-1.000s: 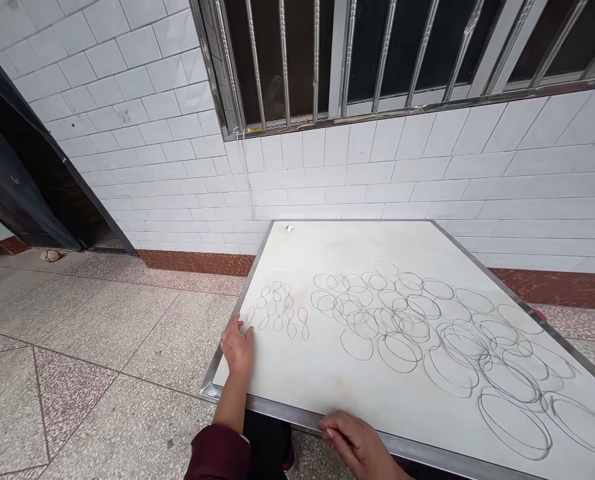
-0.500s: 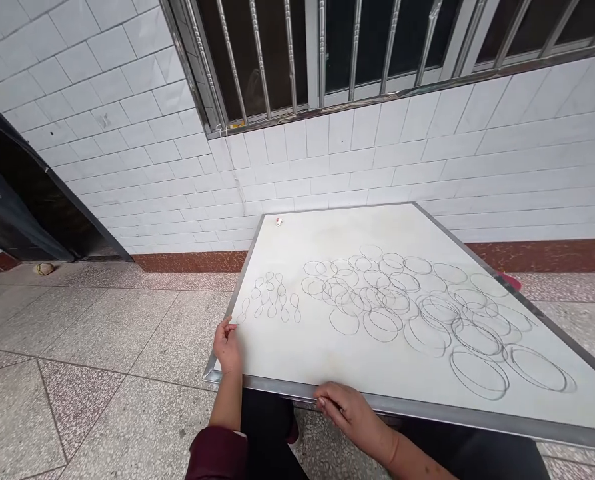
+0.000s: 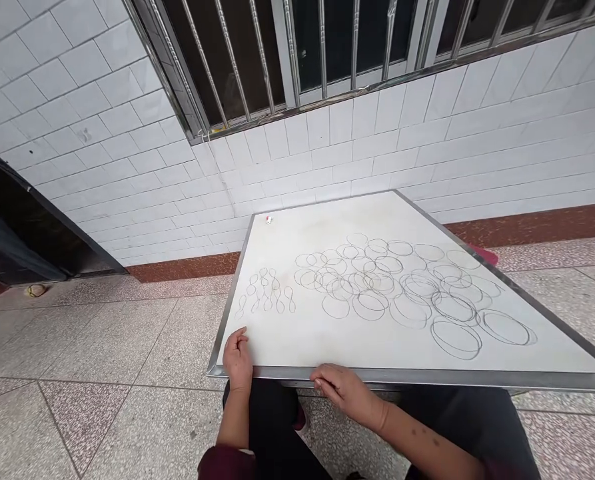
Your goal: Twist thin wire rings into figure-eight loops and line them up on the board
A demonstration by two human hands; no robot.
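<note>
Left hand (image 3: 238,360), fingers apart, has drawn back from a twisted loop (image 3: 240,307) at twelve o'clock; right hand (image 3: 344,393) pinched together, contents unclear

- The tabletop (image 3: 297,343) is white and flat, edged all round by a grey metal rim (image 3: 427,376), with faint yellowish discoloration beyond and to the right of the figure-eight loops (image 3: 265,291).
- The figure-eight loops, thin and dark, lie in a loose cluster, some close together or touching.
- To the right of the figure-eight loops, apart from them, spreads a wide group of round loops (image 3: 392,283), many overlapping; those farthest right look larger and darker.
- Beyond the figure-eight loops, near the rim's far left corner, sits a small red-and-white object (image 3: 269,219), too small to identify.
</note>
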